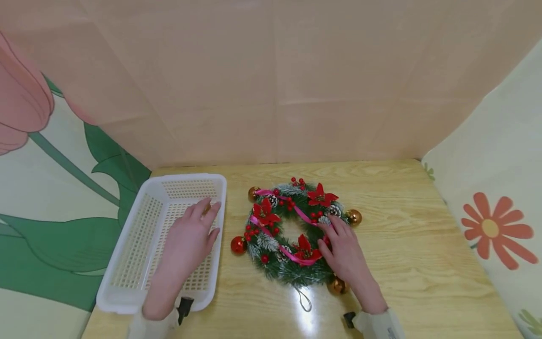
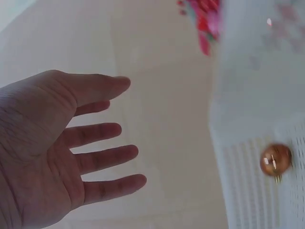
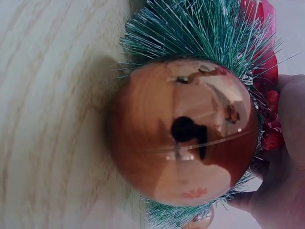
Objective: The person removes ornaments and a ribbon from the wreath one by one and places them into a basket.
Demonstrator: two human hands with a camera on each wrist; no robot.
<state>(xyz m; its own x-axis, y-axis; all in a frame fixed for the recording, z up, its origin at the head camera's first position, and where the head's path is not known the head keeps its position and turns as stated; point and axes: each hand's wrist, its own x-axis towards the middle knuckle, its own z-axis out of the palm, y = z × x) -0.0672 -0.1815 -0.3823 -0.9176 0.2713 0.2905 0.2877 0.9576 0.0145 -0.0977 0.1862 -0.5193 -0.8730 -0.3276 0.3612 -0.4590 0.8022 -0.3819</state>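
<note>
My left hand point(image 1: 190, 235) hovers over the white plastic basket point(image 1: 222, 188), its fingers spread and holding nothing. A shiny copper-coloured bauble point(image 2: 276, 160) lies in the basket, partly covered by the fingers in the head view. My right hand point(image 1: 345, 247) rests on the right side of a green Christmas wreath point(image 1: 271, 268), thumb and fingers apart among the greenery. Pink ribbon point(image 1: 290, 254) winds over the wreath, between red poinsettias point(image 1: 321, 195), berries and frosted pine cones. Close to the right wrist sits a copper bauble point(image 3: 183, 133) at the wreath's lower right edge.
A red bauble point(image 1: 238, 245) lies at the wreath's left, with gold ones point(image 1: 354, 217) at upper right and upper left. A hanging loop point(image 1: 305, 300) extends from its near edge. The wooden table point(image 1: 406, 235) meets fabric-covered walls at the back and sides.
</note>
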